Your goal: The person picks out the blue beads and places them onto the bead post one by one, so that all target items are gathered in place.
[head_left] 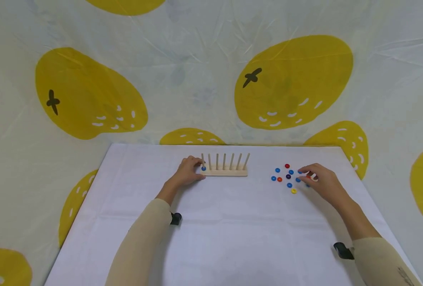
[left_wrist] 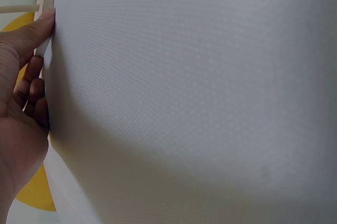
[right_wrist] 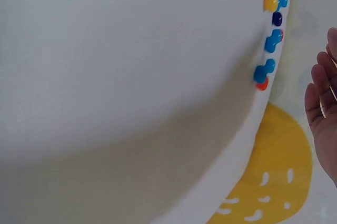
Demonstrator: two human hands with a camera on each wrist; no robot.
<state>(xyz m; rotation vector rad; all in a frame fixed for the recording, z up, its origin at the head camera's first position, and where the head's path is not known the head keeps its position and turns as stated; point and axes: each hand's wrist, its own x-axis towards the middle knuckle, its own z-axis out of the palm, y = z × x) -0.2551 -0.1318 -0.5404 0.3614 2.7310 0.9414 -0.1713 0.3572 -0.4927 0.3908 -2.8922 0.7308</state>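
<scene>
A pale wooden peg rack (head_left: 227,173) with a row of several upright pegs stands toward the back of the table. One blue bead (head_left: 203,169) sits low on its leftmost peg. My left hand (head_left: 187,171) grips the rack's left end, thumb (left_wrist: 37,29) at the front and the other fingers behind. To the right, loose beads lie scattered: several blue ones (head_left: 289,185), a few red (head_left: 287,166), a dark purple one (head_left: 288,176) and a yellow one (head_left: 293,191). Over their right side hovers my right hand (head_left: 324,184), thumb and fingers apart with nothing visible between them.
A white cloth (head_left: 233,238) covers the table. Behind it hangs a pale curtain (head_left: 197,79) printed with large yellow fruit. Dark wrist cameras are at both sleeves, the left one (head_left: 176,218) and the right one (head_left: 344,251).
</scene>
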